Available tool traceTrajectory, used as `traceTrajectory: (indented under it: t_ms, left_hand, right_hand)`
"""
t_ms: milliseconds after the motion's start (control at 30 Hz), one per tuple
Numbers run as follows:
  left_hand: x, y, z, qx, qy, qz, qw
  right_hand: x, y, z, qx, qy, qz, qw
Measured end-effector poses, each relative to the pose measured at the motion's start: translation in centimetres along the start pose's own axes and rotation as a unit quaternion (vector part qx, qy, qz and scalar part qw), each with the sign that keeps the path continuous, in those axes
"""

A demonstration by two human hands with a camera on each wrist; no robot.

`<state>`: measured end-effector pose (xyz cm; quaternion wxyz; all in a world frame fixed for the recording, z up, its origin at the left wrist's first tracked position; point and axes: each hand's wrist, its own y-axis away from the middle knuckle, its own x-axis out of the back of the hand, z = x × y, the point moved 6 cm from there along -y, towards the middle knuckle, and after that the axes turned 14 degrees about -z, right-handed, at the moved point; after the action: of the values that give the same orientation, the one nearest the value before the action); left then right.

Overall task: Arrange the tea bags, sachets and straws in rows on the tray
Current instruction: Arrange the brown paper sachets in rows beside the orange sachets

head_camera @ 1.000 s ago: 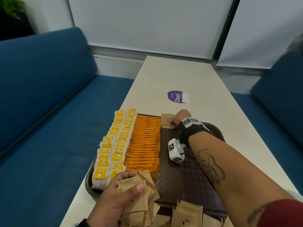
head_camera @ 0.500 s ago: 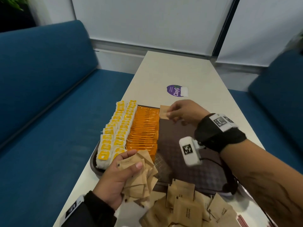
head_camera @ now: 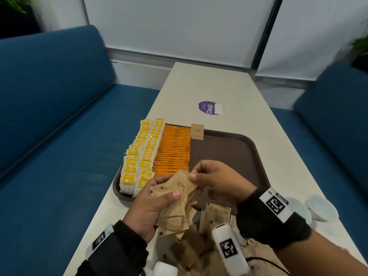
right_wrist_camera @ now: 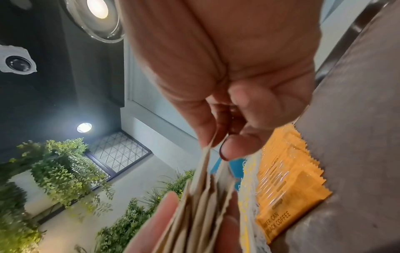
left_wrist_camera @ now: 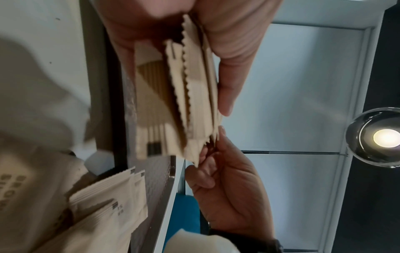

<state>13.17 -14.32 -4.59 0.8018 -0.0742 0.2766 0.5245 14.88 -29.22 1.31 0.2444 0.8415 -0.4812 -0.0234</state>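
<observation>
A brown tray point(head_camera: 239, 148) holds two rows of yellow-tagged tea bags point(head_camera: 139, 152) at its left and a row of orange coffee sachets point(head_camera: 173, 150) beside them. One brown sugar sachet point(head_camera: 197, 131) leans on the tray's far rim. My left hand point(head_camera: 153, 204) grips a fanned stack of brown sachets point(head_camera: 175, 206) over the tray's near edge. My right hand point(head_camera: 211, 178) pinches the top sachet point(head_camera: 182, 183) of that stack between thumb and forefinger. The pinch also shows in the right wrist view, on the sachet's edge point(right_wrist_camera: 207, 154), and in the left wrist view point(left_wrist_camera: 207, 147).
A loose heap of brown sachets point(head_camera: 201, 246) lies on the white table point(head_camera: 219, 86) by the tray's near edge. A purple sticker point(head_camera: 209, 108) sits beyond the tray. Small white lidded cups point(head_camera: 318, 208) stand at the right. Blue benches flank the table.
My right hand left the single sachet at the tray's far rim and came back to the stack in my left hand, where it now pinches the top sachet.
</observation>
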Motion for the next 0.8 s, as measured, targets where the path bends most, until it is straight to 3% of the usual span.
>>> traceTrajectory:
  t_ms: [167,467,567,700,800]
  left_hand:
    - [-0.1,0.2,0.0,0.002,0.017,0.001,1.0]
    - [0.3,-0.3,0.2,-0.003,0.009,0.017,1.0]
    - [0.8,-0.4,0.2,0.004,0.01,0.027,1.0]
    - [1.7,-0.5,-0.1,0.019,0.011,0.043,0.999]
    - [2.1,-0.6,-0.5,0.035,0.021,0.047,0.998]
  right_hand:
    - [0.0,-0.3,-0.4,0.048,-0.102,0.036,0.993]
    - [-0.1,-0.8,-0.5,0.036,-0.094,0.02,0.995]
    - [2.2,-1.6,-0.8,0.056,-0.135,0.088,0.985]
    - [9.2,-4.8,-0.8,0.054,-0.102,0.225,0.967]
    - [14.0,-8.5,0.6,-0.019,-0.011,0.27,0.963]
